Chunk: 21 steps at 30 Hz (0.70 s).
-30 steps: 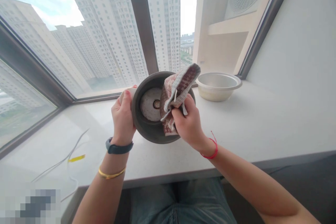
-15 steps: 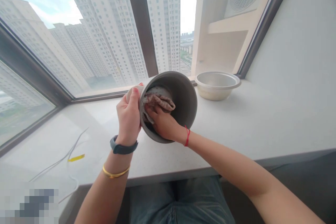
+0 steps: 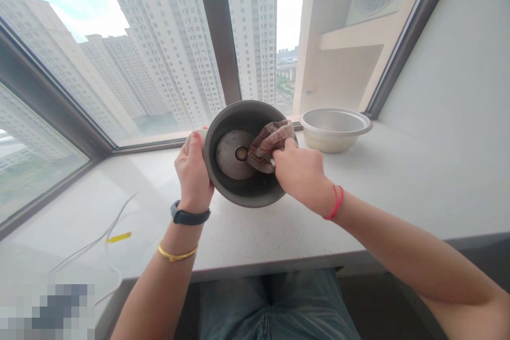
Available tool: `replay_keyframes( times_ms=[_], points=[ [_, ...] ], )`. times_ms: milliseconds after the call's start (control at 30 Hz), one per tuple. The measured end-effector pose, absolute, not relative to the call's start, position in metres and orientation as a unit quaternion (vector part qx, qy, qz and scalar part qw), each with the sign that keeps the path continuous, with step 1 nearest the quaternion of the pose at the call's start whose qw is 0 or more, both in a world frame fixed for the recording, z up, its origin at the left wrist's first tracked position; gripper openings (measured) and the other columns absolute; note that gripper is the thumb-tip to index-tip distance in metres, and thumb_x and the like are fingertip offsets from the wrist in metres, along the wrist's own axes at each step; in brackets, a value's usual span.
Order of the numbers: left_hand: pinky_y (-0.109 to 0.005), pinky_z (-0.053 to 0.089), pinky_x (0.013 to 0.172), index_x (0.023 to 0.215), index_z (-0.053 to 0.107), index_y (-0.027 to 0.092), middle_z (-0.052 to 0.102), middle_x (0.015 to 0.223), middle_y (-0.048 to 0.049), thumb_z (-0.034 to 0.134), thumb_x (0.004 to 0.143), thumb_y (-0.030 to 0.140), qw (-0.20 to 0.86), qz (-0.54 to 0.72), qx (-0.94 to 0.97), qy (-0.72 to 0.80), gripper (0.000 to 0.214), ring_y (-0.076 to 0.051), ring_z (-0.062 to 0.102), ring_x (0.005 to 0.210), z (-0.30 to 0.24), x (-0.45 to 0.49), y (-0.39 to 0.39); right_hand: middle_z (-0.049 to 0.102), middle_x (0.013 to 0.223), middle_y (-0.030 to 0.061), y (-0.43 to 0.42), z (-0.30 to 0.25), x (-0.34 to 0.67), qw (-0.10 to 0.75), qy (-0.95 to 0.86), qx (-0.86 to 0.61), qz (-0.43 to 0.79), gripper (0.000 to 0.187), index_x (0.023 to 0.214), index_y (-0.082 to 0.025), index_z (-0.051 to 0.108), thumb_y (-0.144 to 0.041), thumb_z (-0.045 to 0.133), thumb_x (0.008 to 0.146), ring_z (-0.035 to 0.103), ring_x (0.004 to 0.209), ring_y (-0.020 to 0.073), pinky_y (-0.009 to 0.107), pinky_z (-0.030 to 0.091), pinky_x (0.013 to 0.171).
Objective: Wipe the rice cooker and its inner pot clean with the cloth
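Observation:
A deep grey pot is tilted so that its mouth faces me. On its inner bottom sits a small round metal fitting. My left hand is closed around the pale handle on the pot's left side. In my right hand is a bunched reddish-brown checked cloth, lying over the pot's right rim and reaching into the mouth. The fingers are closed on the cloth, and part of them is hidden by it.
A pale plastic basin stands at the right by the window frame. On the left of the white windowsill lies a thin white cable with a yellow tag. A pixelated patch covers the lower left corner.
My right hand has drawn the cloth from the inner left wall to the right rim of the pot. The pot has turned slightly, and its bottom now shows.

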State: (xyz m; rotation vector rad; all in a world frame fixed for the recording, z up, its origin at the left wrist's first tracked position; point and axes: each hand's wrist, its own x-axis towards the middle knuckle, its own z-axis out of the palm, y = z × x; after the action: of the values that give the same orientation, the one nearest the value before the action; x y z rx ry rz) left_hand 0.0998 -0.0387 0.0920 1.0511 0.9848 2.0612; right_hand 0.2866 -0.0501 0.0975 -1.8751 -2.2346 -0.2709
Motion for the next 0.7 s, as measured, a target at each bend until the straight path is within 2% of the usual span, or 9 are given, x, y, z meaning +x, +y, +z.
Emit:
replay_keyframes(
  times_ms=[100, 167, 233, 300, 333, 500, 600, 700],
  points=[
    [-0.026, 0.054, 0.076, 0.086, 0.069, 0.020, 0.069, 0.084, -0.0014, 0.067, 0.086, 0.046, 0.295, 0.801, 0.354, 0.383, 0.026, -0.017, 0.064, 0.083, 0.090, 0.090, -0.029, 0.060, 0.109, 0.0191, -0.050, 0.103, 0.327, 0.224, -0.705, -0.662, -0.121, 0.034, 0.113, -0.016, 0.072, -0.023, 0.046, 0.092, 0.065, 0.076, 0.0257, 0.038, 0.048, 0.067],
    [-0.028, 0.053, 0.075, 0.078, 0.063, 0.021, 0.065, 0.078, -0.0010, 0.067, 0.085, 0.046, 0.293, 0.803, 0.328, 0.402, 0.026, -0.018, 0.064, 0.083, 0.087, 0.081, -0.018, 0.062, 0.102, 0.0151, -0.035, 0.093, 0.345, 0.339, -0.670, -0.656, -0.075, 0.037, 0.116, -0.018, 0.070, -0.022, 0.045, 0.089, 0.064, 0.074, 0.0230, 0.037, 0.048, 0.069],
    [-0.029, 0.052, 0.072, 0.073, 0.057, 0.022, 0.061, 0.072, -0.0008, 0.065, 0.084, 0.048, 0.306, 0.794, 0.310, 0.425, 0.030, -0.019, 0.063, 0.081, 0.084, 0.073, -0.005, 0.063, 0.089, 0.0092, -0.013, 0.074, 0.348, 0.444, -0.661, -0.601, 0.070, 0.043, 0.120, -0.016, 0.068, -0.020, 0.044, 0.084, 0.060, 0.067, 0.0184, 0.032, 0.048, 0.066],
    [-0.029, 0.051, 0.067, 0.071, 0.052, 0.022, 0.058, 0.068, 0.0001, 0.064, 0.084, 0.050, 0.336, 0.780, 0.277, 0.450, 0.033, -0.018, 0.062, 0.075, 0.083, 0.070, 0.007, 0.060, 0.070, 0.0023, 0.005, 0.053, 0.335, 0.519, -0.599, -0.553, 0.258, 0.047, 0.119, -0.014, 0.066, -0.020, 0.041, 0.080, 0.056, 0.056, 0.0158, 0.028, 0.046, 0.059],
    [-0.029, 0.049, 0.063, 0.070, 0.051, 0.022, 0.056, 0.066, 0.0010, 0.064, 0.084, 0.050, 0.354, 0.773, 0.252, 0.462, 0.033, -0.017, 0.060, 0.070, 0.083, 0.069, 0.013, 0.059, 0.066, 0.0005, 0.011, 0.045, 0.326, 0.552, -0.556, -0.542, 0.305, 0.046, 0.117, -0.013, 0.064, -0.021, 0.039, 0.079, 0.054, 0.054, 0.0152, 0.026, 0.045, 0.056],
    [-0.025, 0.042, 0.053, 0.068, 0.048, 0.021, 0.042, 0.056, 0.0053, 0.064, 0.085, 0.045, 0.415, 0.730, 0.147, 0.523, 0.034, -0.012, 0.046, 0.053, 0.089, 0.072, 0.025, 0.060, 0.073, 0.0016, 0.008, 0.026, 0.292, 0.632, -0.471, -0.523, 0.324, 0.043, 0.111, -0.015, 0.061, -0.022, 0.034, 0.078, 0.052, 0.056, 0.0134, 0.024, 0.044, 0.054],
    [-0.027, 0.046, 0.059, 0.068, 0.050, 0.021, 0.044, 0.056, 0.0054, 0.066, 0.084, 0.041, 0.434, 0.706, 0.148, 0.540, 0.030, -0.012, 0.044, 0.054, 0.087, 0.073, 0.026, 0.061, 0.077, 0.0044, 0.005, 0.028, 0.292, 0.630, -0.481, -0.534, 0.295, 0.040, 0.109, -0.016, 0.061, -0.023, 0.033, 0.081, 0.053, 0.059, 0.0155, 0.026, 0.045, 0.057],
    [-0.034, 0.051, 0.070, 0.073, 0.057, 0.022, 0.052, 0.062, 0.0035, 0.070, 0.081, 0.041, 0.453, 0.692, 0.171, 0.535, 0.025, -0.015, 0.051, 0.065, 0.082, 0.071, 0.024, 0.065, 0.086, 0.0082, 0.009, 0.029, 0.298, 0.591, -0.520, -0.573, 0.230, 0.047, 0.119, -0.015, 0.057, -0.023, 0.028, 0.084, 0.058, 0.068, 0.0197, 0.030, 0.048, 0.064]
  ],
)
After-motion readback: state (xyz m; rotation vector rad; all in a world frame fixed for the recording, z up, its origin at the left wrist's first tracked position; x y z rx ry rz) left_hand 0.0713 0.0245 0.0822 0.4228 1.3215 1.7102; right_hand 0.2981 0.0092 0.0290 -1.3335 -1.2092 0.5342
